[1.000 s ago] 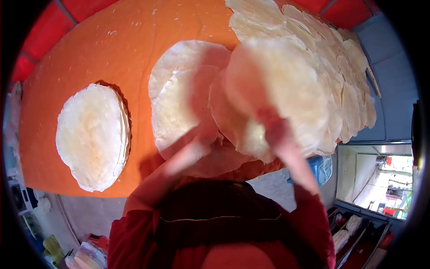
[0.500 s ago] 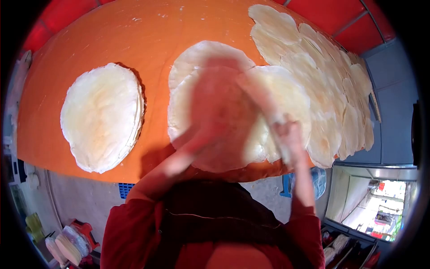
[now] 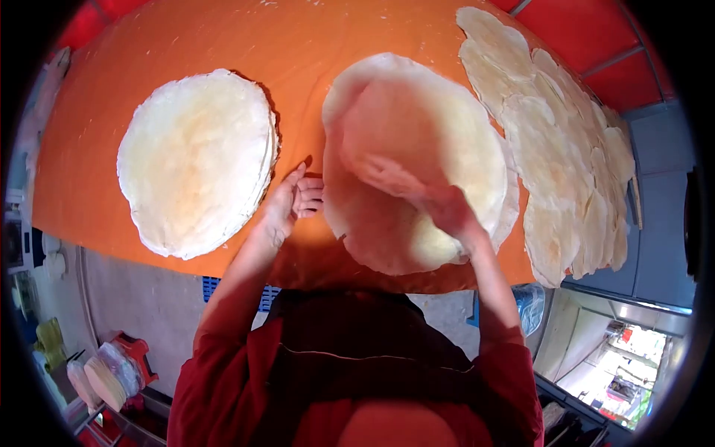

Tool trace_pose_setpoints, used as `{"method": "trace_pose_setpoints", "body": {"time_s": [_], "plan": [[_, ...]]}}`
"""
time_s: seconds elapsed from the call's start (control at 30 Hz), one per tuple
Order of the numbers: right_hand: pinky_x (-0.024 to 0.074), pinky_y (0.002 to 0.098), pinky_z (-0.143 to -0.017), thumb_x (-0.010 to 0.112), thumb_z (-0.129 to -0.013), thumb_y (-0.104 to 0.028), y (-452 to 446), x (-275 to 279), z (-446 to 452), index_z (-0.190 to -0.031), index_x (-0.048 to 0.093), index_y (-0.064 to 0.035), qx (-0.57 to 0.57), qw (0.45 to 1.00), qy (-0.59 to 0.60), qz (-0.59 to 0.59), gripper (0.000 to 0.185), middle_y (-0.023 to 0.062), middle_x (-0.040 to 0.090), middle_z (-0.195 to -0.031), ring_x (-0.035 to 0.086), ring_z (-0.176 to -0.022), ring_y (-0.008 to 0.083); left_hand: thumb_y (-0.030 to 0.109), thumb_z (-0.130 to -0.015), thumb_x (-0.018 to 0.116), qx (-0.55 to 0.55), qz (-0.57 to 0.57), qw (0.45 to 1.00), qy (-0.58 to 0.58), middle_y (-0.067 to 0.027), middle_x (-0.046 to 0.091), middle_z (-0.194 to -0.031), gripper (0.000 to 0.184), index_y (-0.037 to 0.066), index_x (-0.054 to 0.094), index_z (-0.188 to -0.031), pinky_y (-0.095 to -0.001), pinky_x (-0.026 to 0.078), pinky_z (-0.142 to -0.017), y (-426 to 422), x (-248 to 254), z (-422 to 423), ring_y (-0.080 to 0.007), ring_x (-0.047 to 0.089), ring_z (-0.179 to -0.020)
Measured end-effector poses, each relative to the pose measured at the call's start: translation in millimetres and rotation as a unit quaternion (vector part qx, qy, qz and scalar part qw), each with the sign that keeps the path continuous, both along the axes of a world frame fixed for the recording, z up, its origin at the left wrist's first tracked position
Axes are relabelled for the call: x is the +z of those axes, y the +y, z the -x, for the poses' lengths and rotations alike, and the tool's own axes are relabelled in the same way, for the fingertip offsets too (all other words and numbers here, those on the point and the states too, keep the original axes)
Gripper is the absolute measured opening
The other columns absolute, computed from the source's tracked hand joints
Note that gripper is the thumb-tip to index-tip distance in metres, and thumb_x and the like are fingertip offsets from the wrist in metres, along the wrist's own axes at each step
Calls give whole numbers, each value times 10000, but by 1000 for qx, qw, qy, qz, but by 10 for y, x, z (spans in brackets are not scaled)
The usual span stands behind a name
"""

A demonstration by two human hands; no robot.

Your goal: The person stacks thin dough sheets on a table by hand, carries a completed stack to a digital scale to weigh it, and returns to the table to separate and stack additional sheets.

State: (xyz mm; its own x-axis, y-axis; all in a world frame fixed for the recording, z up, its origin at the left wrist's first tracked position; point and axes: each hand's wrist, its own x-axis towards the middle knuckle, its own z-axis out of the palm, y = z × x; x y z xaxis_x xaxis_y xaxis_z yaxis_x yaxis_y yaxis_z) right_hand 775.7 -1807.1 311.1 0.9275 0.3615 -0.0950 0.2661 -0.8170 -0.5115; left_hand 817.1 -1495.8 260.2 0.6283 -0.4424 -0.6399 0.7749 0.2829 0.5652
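Between two stacks of thin round flatbreads, my left hand (image 3: 298, 195) is open over the orange surface, palm up, its fingertips at the edge of the middle stack (image 3: 477, 167). My right hand (image 3: 450, 208) is closed above that stack, blurred by motion. From it a pale, long thing (image 3: 381, 175) points left over the top bread; what it is cannot be made out. Shadow covers much of the top bread. The left stack (image 3: 197, 164) lies beside my left hand, untouched.
Many overlapping flatbreads (image 3: 551, 171) spread over the right side of the orange table cover (image 3: 298, 45). Below the table's front edge are a blue crate (image 3: 269, 298) and a blue plastic item (image 3: 527, 307). A red stool (image 3: 138, 357) with bagged things stands at the lower left.
My left hand has come off the middle stack to its left side and opened. The breads there now lie more closely together, apart from the right-hand spread. The view has shifted left.
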Motion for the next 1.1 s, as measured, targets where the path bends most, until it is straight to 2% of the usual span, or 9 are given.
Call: {"method": "trace_pose_setpoints", "body": {"time_s": [0.17,0.27,0.5,0.6,0.8,0.9,1.0,1.03,1.1], "plan": [[486,372,-728,511,-741,-93,531,193,490,-1159,457,5,46,974,-194,105,433,179,527,-1099,553,-948,312,575,-837,315,-4,419,902,108,-154,459,-1235,676,30,403,-1226,-426,305,-956,-263,91,430,-321,444,-1111],[472,389,-767,535,-728,-131,948,-195,886,-1233,353,26,-17,987,-139,74,559,185,423,-1217,464,-1074,340,591,-822,320,33,436,889,136,-142,331,-1338,710,41,333,-1271,-471,225,-990,-470,386,481,-317,339,-1200],[449,284,-522,623,-685,-53,37,616,197,-894,586,35,-234,968,84,32,230,110,622,-829,575,-651,141,360,-851,430,-1,303,951,-53,-150,398,-1261,465,59,397,-1204,-504,323,-932,-491,38,276,-347,386,-1135],[438,240,-493,642,-736,-116,-563,1506,-215,-742,620,6,-231,953,-189,56,124,45,619,-652,548,-554,69,240,-852,446,82,232,969,12,-132,519,-1081,258,45,542,-992,-472,368,-904,-450,-339,143,-298,467,-1037],[411,242,-697,449,-785,-79,-283,2664,-538,-997,555,13,-134,957,-250,59,254,57,600,-873,522,-779,110,241,-837,487,10,14,1000,-22,-113,591,-856,246,13,563,-886,-363,465,-780,-634,-198,-244,-211,573,-829],[344,282,-483,413,-773,-88,134,2100,-730,-764,583,-2,-170,919,-246,255,191,-15,572,-686,433,-545,92,234,-836,495,-27,-145,984,-97,-118,595,-801,245,1,566,-861,-328,481,-699,-741,20,-355,-188,584,-768],[431,303,-640,434,-822,-136,262,661,-870,-1084,559,-60,-165,977,-92,-101,300,98,591,-945,557,-746,211,184,-845,473,26,-105,984,-143,-121,596,-780,209,-3,566,-845,-322,475,-668,-793,-152,-443,-182,586,-741],[458,335,-770,421,-844,-155,205,-2,-879,-1152,524,-71,-33,978,-177,110,336,121,567,-1104,580,-900,264,158,-849,459,74,-44,986,-143,-124,596,-780,194,-5,564,-836,-322,474,-668,-844,-83,-439,-184,586,-738],[449,352,-782,421,-837,-134,355,-615,-701,-1155,506,-57,16,969,-245,-24,337,142,554,-1103,560,-933,294,113,-852,433,67,42,982,-172,-127,595,-799,178,-9,561,-834,-326,473,-689,-839,-75,-520,-192,584,-752]]}}
